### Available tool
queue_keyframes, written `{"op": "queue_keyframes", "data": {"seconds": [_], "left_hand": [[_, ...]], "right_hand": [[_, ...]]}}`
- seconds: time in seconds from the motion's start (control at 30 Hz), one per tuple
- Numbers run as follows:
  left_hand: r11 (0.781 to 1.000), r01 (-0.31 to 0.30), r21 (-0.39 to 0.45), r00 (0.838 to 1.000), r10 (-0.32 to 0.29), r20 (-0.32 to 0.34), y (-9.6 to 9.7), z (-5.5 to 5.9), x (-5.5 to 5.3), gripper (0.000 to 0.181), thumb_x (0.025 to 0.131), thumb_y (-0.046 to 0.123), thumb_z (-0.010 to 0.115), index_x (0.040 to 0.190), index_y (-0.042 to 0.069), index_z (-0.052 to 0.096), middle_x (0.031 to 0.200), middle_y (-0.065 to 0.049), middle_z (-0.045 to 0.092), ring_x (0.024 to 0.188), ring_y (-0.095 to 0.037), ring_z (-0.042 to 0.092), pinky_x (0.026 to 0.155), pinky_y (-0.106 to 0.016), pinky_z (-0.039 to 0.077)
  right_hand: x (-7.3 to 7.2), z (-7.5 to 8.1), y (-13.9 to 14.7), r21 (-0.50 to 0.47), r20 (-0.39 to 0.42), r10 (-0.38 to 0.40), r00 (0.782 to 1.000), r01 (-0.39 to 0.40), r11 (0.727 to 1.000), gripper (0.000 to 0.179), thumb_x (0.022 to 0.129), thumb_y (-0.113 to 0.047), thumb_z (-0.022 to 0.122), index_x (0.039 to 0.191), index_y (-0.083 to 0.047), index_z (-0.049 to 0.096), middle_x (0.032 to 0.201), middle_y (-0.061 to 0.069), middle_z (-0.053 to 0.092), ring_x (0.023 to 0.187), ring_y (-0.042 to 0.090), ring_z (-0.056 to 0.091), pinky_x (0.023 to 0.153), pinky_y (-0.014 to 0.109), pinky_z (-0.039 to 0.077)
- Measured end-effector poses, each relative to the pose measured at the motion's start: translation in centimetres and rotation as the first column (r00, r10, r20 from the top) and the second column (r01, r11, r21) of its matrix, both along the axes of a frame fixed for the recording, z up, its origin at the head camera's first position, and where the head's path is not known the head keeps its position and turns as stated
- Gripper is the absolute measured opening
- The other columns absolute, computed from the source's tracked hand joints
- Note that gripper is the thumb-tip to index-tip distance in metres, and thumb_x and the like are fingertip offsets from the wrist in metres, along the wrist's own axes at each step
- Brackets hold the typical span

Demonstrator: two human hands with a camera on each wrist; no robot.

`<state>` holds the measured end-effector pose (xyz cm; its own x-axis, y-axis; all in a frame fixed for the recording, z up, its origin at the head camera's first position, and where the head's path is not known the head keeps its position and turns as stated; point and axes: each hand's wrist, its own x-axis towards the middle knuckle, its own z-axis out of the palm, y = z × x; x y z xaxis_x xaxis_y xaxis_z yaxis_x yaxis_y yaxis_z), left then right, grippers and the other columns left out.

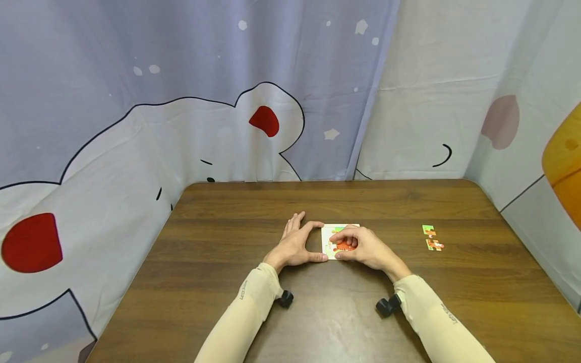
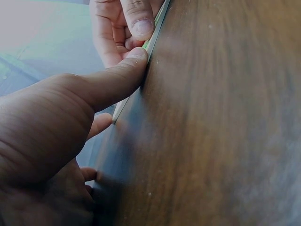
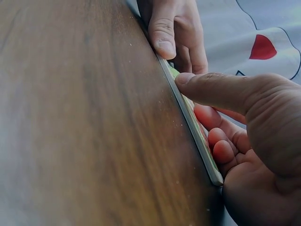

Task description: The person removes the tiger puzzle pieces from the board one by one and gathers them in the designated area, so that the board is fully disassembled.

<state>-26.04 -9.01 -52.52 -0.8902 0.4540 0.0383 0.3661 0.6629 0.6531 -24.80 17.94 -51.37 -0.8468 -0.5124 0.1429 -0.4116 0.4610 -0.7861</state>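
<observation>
A small square jigsaw board (image 1: 325,236) with a pale border lies flat on the table, with a red and green picture in it. My left hand (image 1: 296,247) holds the board at its left side, thumb on the near corner and index finger at the far corner. Over the board, my right hand (image 1: 365,248) has its thumb and index finger around a jigsaw piece at the near part of the picture. Its other fingers are curled and cover much of the right half. The thumb (image 3: 186,79) touches near the board's near edge in the right wrist view.
Two loose jigsaw pieces lie on the wooden table (image 1: 218,227) to the right: a green and orange piece (image 1: 428,230) and an orange and white piece (image 1: 434,245) nearer me. A patterned curtain (image 1: 181,141) hangs behind the table and along its sides.
</observation>
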Motion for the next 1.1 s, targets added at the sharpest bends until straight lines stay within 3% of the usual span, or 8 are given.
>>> {"op": "queue_keyframes", "data": {"seconds": [0.13,0.33,0.47,0.83,0.93,1.1], "left_hand": [[1.000,0.005,0.009,1.000,-0.006,0.030,0.1,1.1,0.5,0.088,0.083,0.045,0.099,0.158,0.022,0.057,0.182,-0.029,0.014,0.171,-0.051,0.002,0.137,-0.067,0.003],[0.999,0.005,0.038,0.999,-0.006,0.033,0.0,0.7,0.3,0.088,0.082,0.048,0.099,0.156,0.025,0.058,0.182,-0.029,0.013,0.170,-0.051,0.001,0.136,-0.069,0.002],[1.000,0.004,0.025,1.000,-0.004,0.000,0.0,-0.1,-0.1,0.089,0.080,0.052,0.100,0.155,0.028,0.059,0.182,-0.028,0.015,0.170,-0.051,0.004,0.136,-0.070,0.005],[1.000,0.010,0.024,1.000,-0.009,-0.020,-0.1,-0.3,-0.1,0.088,0.081,0.056,0.098,0.155,0.029,0.058,0.181,-0.027,0.017,0.170,-0.051,0.006,0.136,-0.069,0.007],[0.999,0.009,0.031,1.000,-0.009,0.003,0.0,0.3,0.0,0.088,0.081,0.052,0.099,0.155,0.028,0.059,0.181,-0.028,0.016,0.170,-0.051,0.005,0.136,-0.069,0.005],[1.000,0.000,0.012,1.000,0.000,0.013,0.0,-0.4,-0.4,0.090,0.081,0.053,0.099,0.157,0.030,0.057,0.183,-0.025,0.012,0.171,-0.048,0.001,0.137,-0.068,0.002]], "right_hand": [[-0.1,0.0,0.0,-0.008,0.019,-0.004,1.000,0.004,1.000,0.038,0.084,-0.010,0.098,0.120,-0.011,0.084,0.104,0.003,0.074,0.087,0.017,0.063,0.074,0.024,0.052],[0.0,-0.1,0.0,0.008,0.008,-0.010,1.000,0.010,1.000,0.037,0.084,-0.009,0.098,0.119,-0.011,0.084,0.098,0.001,0.074,0.085,0.017,0.063,0.073,0.023,0.050],[0.0,-0.1,0.0,0.003,-0.007,0.003,1.000,-0.003,1.000,0.037,0.086,-0.010,0.097,0.121,-0.010,0.083,0.100,0.001,0.074,0.086,0.016,0.063,0.074,0.024,0.050],[0.0,-0.2,-0.1,0.009,-0.031,0.007,0.999,-0.007,1.000,0.040,0.086,-0.009,0.096,0.124,-0.010,0.083,0.102,0.001,0.073,0.088,0.015,0.062,0.076,0.024,0.051],[0.0,-0.2,-0.1,0.005,-0.027,0.014,1.000,-0.014,1.000,0.041,0.085,-0.008,0.096,0.124,-0.010,0.083,0.102,0.001,0.074,0.089,0.016,0.063,0.077,0.025,0.052],[0.0,-0.1,-0.1,0.012,-0.030,0.015,0.999,-0.015,1.000,0.040,0.085,-0.009,0.096,0.123,-0.010,0.083,0.100,0.000,0.074,0.086,0.015,0.064,0.075,0.024,0.052]]}}
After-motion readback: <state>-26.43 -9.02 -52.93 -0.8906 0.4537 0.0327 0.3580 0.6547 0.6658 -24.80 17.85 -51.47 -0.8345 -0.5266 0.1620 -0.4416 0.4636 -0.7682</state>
